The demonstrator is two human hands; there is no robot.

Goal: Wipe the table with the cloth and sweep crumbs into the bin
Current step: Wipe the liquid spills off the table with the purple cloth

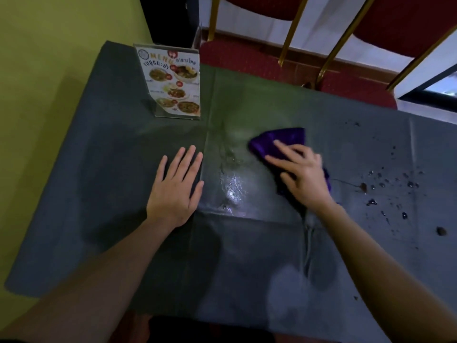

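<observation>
A dark green cloth-covered table (111, 194) fills the head view. My right hand (301, 177) presses down on a crumpled purple cloth (282, 139) near the table's middle, fingers spread over it. My left hand (176, 186) lies flat and open on the table to the left, holding nothing. Dark crumbs and wet spots (385, 186) are scattered on the right side of the table. A wet shiny streak (232, 189) lies between my hands. No bin is in view.
A clear acrylic menu stand (173, 82) is upright at the far left of the table. Red chairs with gold frames (333, 45) are pushed against the far edge. A yellow-green wall (37, 95) borders the left side.
</observation>
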